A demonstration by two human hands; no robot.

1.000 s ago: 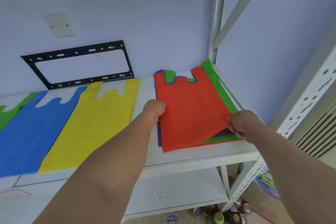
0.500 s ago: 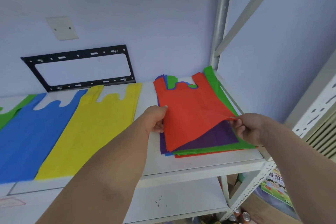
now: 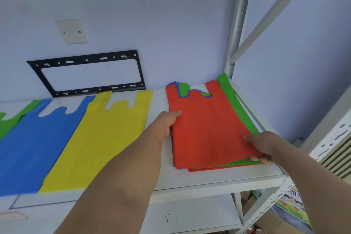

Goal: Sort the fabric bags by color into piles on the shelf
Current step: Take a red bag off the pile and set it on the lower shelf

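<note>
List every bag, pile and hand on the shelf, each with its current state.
Red bag: flat atop the mixed stack, gripped at both sides.
Mixed stack: unsorted; green, purple, blue edges showing.
Yellow bag: flat.
Blue bag: flat.
Green bag: flat, partly under the blue.
Left hand: pinching the red bag's left edge.
Right hand: pinching its lower right corner.

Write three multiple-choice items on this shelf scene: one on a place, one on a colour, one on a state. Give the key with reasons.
1. Where does the yellow bag lie?
A. between the blue bag and the mixed stack
B. on the lower shelf
C. on the stack

2. What colour is the stack's top bag?
A. purple
B. red
C. yellow

3. What is the right hand doing?
A. hanging free
B. pinching the red bag at its near right corner
C. holding the shelf post

Key: 1 A, blue lies to its left and the stack to its right; 2 B, red covers the other layers; 3 B, its fingers close on that corner while the left hand grips the left edge.
</note>
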